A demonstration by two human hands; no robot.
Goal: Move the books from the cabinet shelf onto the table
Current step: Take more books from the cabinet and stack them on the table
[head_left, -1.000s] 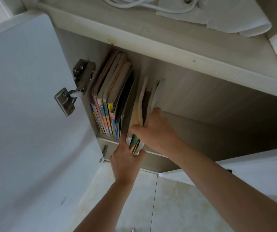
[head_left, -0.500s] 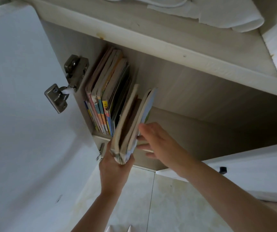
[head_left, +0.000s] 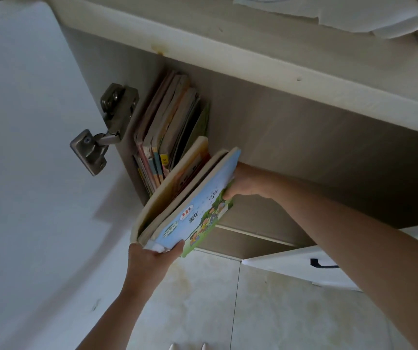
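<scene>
Blue-covered book bundle [head_left: 192, 198] tilts off the shelf edge [head_left: 253, 233], both hands gripping.

- The blue picture book [head_left: 197, 210], the outermost of the bundle, carries dark Chinese-style characters on its cover, too blurred to read.
- A small red label sits on the same cover below them, its lettering illegible.
- The spines of the shelved books [head_left: 157, 162] show coloured marks, none readable.
</scene>
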